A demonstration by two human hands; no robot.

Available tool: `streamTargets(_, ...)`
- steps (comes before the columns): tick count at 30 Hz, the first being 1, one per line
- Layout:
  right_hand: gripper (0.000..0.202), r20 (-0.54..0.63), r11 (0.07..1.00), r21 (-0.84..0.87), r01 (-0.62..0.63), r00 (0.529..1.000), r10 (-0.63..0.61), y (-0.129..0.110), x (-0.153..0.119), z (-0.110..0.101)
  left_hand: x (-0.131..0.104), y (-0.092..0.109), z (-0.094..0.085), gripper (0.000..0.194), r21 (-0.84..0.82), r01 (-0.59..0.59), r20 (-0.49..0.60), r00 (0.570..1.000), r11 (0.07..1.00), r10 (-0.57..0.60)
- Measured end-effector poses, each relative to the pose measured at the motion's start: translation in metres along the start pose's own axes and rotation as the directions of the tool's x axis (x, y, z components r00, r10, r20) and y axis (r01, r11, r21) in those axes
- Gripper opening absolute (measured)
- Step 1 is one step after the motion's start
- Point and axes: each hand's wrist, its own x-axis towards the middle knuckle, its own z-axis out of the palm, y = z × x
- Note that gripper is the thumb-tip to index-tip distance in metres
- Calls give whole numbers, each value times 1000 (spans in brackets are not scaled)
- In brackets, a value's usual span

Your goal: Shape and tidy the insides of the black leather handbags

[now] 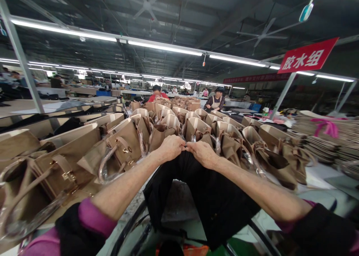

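Note:
My left hand and my right hand meet in front of me, fingertips almost touching. Both are closed in a pinch on the upper edge of a black bag, which looks soft and hangs down below them in two flaps. A small gold-coloured fitting shows on its right flap. Dark curved straps or handles run beneath it on both sides. What exactly lies between my fingertips is too small to make out. Just beyond my hands stand tan handbags, open at the top.
Rows of tan handbags with plastic-wrapped handles fill the table to the left and ahead. At right lies a stack of flat pieces with a pink tie. Two people sit across the table. A red sign hangs overhead.

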Motion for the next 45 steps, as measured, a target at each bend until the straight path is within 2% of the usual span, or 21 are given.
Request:
streamTargets(4, 33, 8, 999, 52, 6, 1000, -6, 2, 4, -1, 0, -2, -3, 19, -11, 34, 38, 999, 999, -33)
streamTargets(9, 35, 19, 992, 121, 23, 999, -25, 7, 2, -4, -15, 2, -12, 19, 14, 168, 59, 984, 986, -168)
streamTargets(15, 37, 0, 985, 173, -4, 1000, 4, 4, -2, -6, -63, -2, -30, 20, 13, 280, 80, 957, 960, -280)
streamTargets(20, 37, 16, 981, 192, -12, 1000, 9, 0, 0, -9, -107, -9, -43, 20, -67, 407, 139, 908, 911, -396)
streamTargets(25, 36, 29, 985, 172, -15, 1000, 10, -4, 1, -10, -135, -6, -44, 25, -36, 388, 20, 922, 921, -387)
streamTargets(29, 36, 31, 990, 134, -47, 999, 43, -9, 1, -9, -143, -2, -39, 27, 33, 421, 32, 906, 907, -422)
streamTargets(31, 36, 32, 991, 114, -72, 997, 69, -12, 1, -9, -146, -1, -36, 28, 37, 428, 1, 904, 903, -428)
streamTargets(36, 34, 51, 988, 74, -134, 990, 131, -19, 4, -14, -151, 0, -32, 19, -171, 349, -63, 929, 921, -364)
streamTargets(39, 32, 67, 987, 59, -151, 987, 147, -21, 3, -22, -149, -2, -36, 14, -284, 347, -39, 927, 894, -373)
streamTargets(45, 32, 106, 981, 41, -189, 977, 184, -25, -10, -30, -137, -14, -43, 15, -312, 355, -38, 922, 882, -385)
